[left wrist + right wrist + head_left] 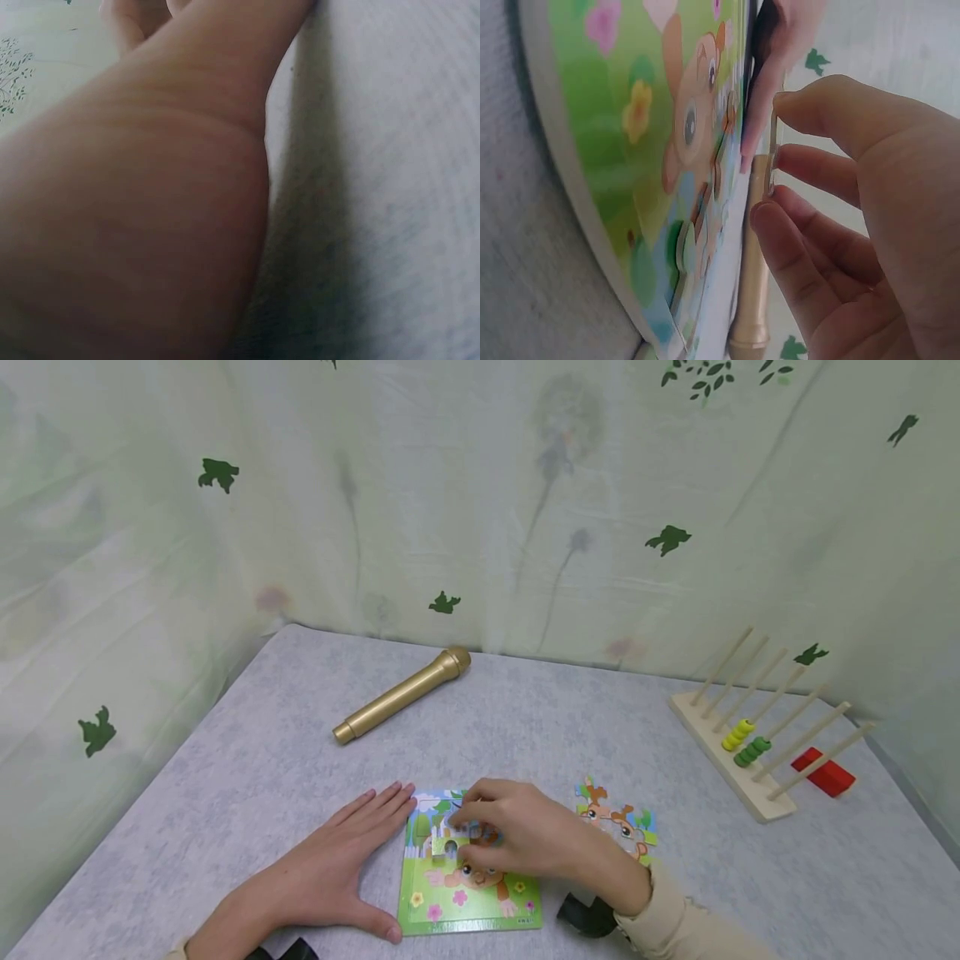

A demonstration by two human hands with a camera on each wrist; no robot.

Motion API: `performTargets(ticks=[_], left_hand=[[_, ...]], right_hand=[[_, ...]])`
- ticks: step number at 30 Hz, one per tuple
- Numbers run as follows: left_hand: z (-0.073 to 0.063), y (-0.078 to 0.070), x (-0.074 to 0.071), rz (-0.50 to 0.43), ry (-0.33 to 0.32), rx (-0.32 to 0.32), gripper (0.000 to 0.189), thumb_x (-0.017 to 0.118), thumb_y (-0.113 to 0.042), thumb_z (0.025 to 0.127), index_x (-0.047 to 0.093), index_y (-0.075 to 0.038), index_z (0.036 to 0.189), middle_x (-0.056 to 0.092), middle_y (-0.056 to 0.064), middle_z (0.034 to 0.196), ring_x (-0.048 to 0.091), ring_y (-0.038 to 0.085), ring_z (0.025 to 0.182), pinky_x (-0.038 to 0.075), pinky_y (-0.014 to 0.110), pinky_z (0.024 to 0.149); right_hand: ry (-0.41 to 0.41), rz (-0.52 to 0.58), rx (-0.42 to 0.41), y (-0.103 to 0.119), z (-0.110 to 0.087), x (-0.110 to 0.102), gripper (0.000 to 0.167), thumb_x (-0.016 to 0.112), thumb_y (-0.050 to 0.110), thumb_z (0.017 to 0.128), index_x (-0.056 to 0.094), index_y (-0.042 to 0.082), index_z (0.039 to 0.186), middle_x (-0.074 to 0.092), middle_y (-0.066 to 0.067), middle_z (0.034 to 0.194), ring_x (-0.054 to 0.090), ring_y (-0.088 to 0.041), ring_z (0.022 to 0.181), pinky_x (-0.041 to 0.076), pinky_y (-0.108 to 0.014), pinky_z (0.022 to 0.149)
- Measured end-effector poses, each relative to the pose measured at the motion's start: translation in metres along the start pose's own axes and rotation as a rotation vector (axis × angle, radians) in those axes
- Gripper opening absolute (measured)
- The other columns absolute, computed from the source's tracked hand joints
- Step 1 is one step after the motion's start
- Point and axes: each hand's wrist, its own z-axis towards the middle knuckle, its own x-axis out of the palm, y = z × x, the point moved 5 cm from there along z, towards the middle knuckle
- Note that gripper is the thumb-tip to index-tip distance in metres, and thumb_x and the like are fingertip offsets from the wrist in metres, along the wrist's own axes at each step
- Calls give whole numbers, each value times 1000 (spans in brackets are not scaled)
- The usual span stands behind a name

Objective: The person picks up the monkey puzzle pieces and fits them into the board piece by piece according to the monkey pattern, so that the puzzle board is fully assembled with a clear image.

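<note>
A: What are the 2 hands doing?

B: The right hand (pixel 517 827) pinches 1 puzzle piece (pixel 448 845) between its thumb and fingertips; the left hand (pixel 352 852) lies palm down, grasping nothing, its fingers stretched out and its thumb spread toward the near side.

A: And where is that piece, against the hands?

B: At the left end of the right hand, above the puzzle board (pixel 420 920); the right wrist view shows it edge-on, clear of the board's surface; the left hand is to its left, thumb and index finger alongside the board's left edge.

A: What does the board show?

B: A cartoon animal, with flowers on green along the near part; raised piece edges show farther up the picture.

A: Beyond that?

B: Just right of the right hand, joined puzzle pieces (pixel 622 827) lie on the table (pixel 525 735), partly hidden by the forearm; a gold microphone (pixel 397 697) lies far and to the left; at the right is a wooden rack (pixel 726 762) of 7 pegs, bearing yellow beads (pixel 738 735) and green beads (pixel 752 752); a red block (pixel 825 772) sits right of it.
</note>
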Motion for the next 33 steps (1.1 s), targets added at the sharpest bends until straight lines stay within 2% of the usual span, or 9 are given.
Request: performTargets(ticks=[9, 16, 26, 33], left_hand=[[-1, -1, 0, 26, -18, 25, 134, 66, -90, 67, 24, -8, 165, 18, 5, 173, 18, 28, 159, -13, 10, 121], [-1, -1, 0, 26, -20, 29, 134, 66, -90, 67, 23, -8, 165, 18, 5, 173, 19, 28, 159, -13, 10, 121], [-1, -1, -1, 36, -32, 42, 133, 65, -90, 68, 23, -8, 165, 19, 7, 173, 20, 28, 159, -13, 11, 122], [-1, -1, 0, 32, -25, 36, 134, 65, -90, 68, 23, -8, 165, 18, 6, 173, 19, 27, 159, -12, 11, 122]], right_hand=[[20, -18, -17, 4, 3, 10, 24, 76, 27, 93, 79, 17, 114, 69, 4, 110, 59, 1, 83, 46, -2, 76], [24, -60, -25, 8, 4, 17, 24, 76, 31, 94, 79, 18, 114, 72, 5, 111, 60, -1, 89, 47, -3, 80], [-7, -68, -72, 12, 6, 22, 22, 77, 31, 93, 81, 15, 108, 72, 5, 106, 56, 4, 78, 42, 1, 73], [1, -76, -74, 13, 6, 23, 23, 78, 32, 94, 80, 16, 110, 71, 4, 107, 55, 6, 77, 42, 2, 73]])
